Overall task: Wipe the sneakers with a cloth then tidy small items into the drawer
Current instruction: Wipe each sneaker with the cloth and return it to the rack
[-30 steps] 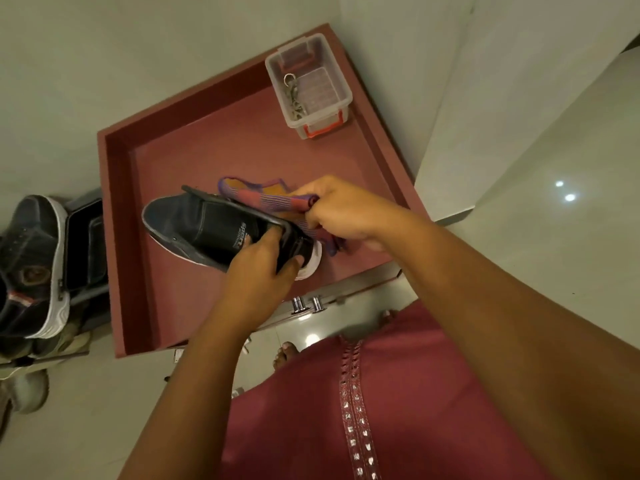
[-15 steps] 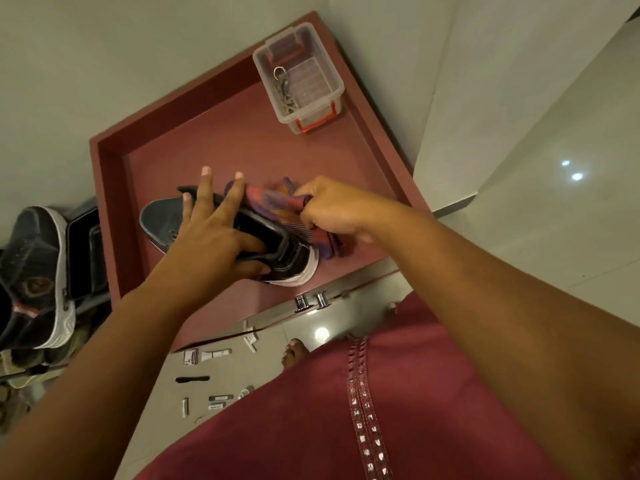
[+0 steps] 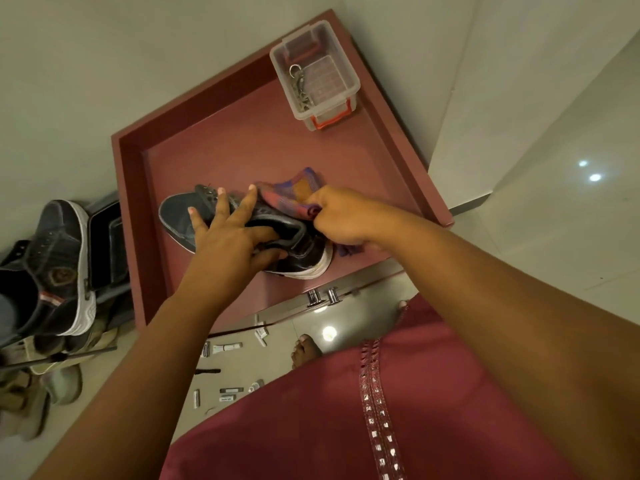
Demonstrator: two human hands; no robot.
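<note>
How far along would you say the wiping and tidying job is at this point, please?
Nothing looks finished. In hand: the left hand steadies a dark sneaker on the maroon tray while the right hand grips the cloth against it. Left: the second sneaker waits beside the tray, and small items lie scattered on the floor.

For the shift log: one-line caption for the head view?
Left hand steadies dark sneaker while right hand wipes it with cloth.
</note>
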